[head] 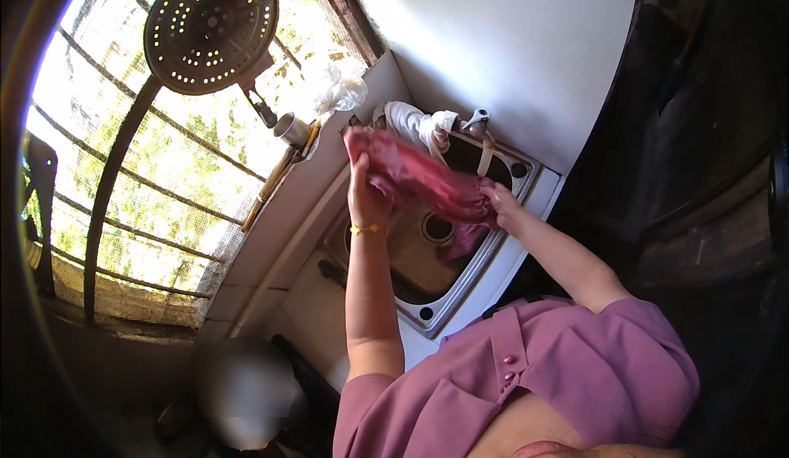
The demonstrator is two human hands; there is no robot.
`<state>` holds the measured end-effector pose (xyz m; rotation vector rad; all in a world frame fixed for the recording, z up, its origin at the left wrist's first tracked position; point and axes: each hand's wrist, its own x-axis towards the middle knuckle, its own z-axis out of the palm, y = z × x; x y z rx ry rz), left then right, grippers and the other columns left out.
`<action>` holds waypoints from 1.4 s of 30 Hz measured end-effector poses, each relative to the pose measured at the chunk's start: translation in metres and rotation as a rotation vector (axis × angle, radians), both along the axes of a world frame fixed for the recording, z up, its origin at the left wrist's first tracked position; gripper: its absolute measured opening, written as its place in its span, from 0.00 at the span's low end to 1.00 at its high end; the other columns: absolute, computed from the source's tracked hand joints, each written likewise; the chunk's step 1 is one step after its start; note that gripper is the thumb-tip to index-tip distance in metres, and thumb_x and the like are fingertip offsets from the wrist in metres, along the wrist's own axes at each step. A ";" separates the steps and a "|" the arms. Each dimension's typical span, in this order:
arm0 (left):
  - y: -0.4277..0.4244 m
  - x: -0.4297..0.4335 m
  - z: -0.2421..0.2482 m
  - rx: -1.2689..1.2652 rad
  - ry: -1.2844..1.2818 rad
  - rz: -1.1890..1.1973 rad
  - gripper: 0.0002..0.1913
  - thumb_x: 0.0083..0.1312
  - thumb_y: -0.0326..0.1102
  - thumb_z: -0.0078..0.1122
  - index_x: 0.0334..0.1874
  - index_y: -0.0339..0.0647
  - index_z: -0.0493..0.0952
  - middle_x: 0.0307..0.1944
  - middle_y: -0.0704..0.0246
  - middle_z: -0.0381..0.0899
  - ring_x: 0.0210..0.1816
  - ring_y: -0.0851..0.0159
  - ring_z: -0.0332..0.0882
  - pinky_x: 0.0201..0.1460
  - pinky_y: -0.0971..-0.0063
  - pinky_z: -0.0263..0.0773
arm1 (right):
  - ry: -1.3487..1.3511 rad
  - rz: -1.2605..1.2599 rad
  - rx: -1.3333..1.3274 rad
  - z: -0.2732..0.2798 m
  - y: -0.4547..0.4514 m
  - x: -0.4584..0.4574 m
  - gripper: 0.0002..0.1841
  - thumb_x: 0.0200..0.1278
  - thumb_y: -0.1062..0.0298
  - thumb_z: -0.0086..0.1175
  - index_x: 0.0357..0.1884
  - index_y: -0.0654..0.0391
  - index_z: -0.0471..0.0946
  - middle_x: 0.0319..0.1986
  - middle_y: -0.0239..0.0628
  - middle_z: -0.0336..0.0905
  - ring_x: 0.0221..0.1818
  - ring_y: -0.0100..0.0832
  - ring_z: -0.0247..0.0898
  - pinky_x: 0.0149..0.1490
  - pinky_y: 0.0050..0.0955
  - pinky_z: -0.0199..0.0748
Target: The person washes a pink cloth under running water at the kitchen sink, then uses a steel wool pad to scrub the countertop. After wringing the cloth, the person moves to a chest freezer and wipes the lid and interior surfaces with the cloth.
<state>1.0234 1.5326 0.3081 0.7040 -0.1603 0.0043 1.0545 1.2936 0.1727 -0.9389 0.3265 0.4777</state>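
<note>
A reddish-pink cloth [425, 177] is stretched between my two hands above a stainless steel sink [394, 267]. My left hand [368, 196] grips its far left end, near the tiled wall below the window. At the other end, my right hand [502, 205] holds the bunched fabric over the sink's right rim. A loose corner of the cloth hangs down toward the basin. Below it, the round drain [437, 227] is partly visible. Behind the cloth, a tap [478, 126] with a pale spout points into the sink. Some of the cloth is blurred.
White cloth [410, 122] is wrapped around the pipe beside the tap. On the window ledge stand a metal cup [291, 130] and a clear plastic bag [342, 88]. A perforated metal disc [212, 26] hangs before the barred window. A white panel [505, 38] rises behind the sink.
</note>
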 end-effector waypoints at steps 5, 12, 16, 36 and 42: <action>-0.018 -0.027 -0.154 1.145 0.618 0.069 0.29 0.60 0.52 0.59 0.57 0.40 0.69 0.54 0.61 0.74 0.53 0.61 0.72 0.53 0.71 0.67 | -0.178 0.062 -0.282 -0.002 -0.012 -0.007 0.08 0.56 0.74 0.53 0.38 0.58 0.71 0.30 0.30 0.73 0.31 0.23 0.69 0.36 0.25 0.68; -0.047 -0.004 -0.245 0.492 1.068 -0.054 0.38 0.59 0.67 0.46 0.67 0.53 0.61 0.66 0.68 0.63 0.66 0.55 0.60 0.64 0.38 0.42 | -0.440 0.162 -0.249 0.082 0.008 -0.026 0.05 0.65 0.70 0.52 0.30 0.56 0.73 0.27 0.22 0.70 0.31 0.14 0.63 0.38 0.16 0.63; -0.047 0.002 -0.236 0.059 1.028 -0.089 0.44 0.54 0.74 0.45 0.66 0.51 0.63 0.67 0.65 0.61 0.66 0.55 0.58 0.66 0.40 0.43 | -0.606 0.155 0.003 0.150 0.006 -0.028 0.10 0.69 0.65 0.48 0.29 0.54 0.74 0.26 0.20 0.70 0.30 0.11 0.61 0.37 0.15 0.63; -0.065 0.027 -0.173 1.053 0.244 0.112 0.30 0.64 0.59 0.44 0.50 0.36 0.76 0.45 0.61 0.80 0.49 0.61 0.77 0.50 0.65 0.70 | -1.351 -0.224 -1.273 0.023 0.064 -0.010 0.11 0.55 0.56 0.55 0.25 0.52 0.75 0.32 0.37 0.75 0.39 0.41 0.70 0.44 0.41 0.65; -0.086 0.010 -0.157 1.242 0.558 0.158 0.30 0.66 0.55 0.41 0.47 0.28 0.76 0.44 0.46 0.78 0.50 0.49 0.76 0.51 0.65 0.69 | -0.846 -0.112 -1.186 -0.008 0.050 0.015 0.18 0.61 0.51 0.50 0.23 0.56 0.73 0.23 0.49 0.76 0.29 0.53 0.74 0.33 0.48 0.72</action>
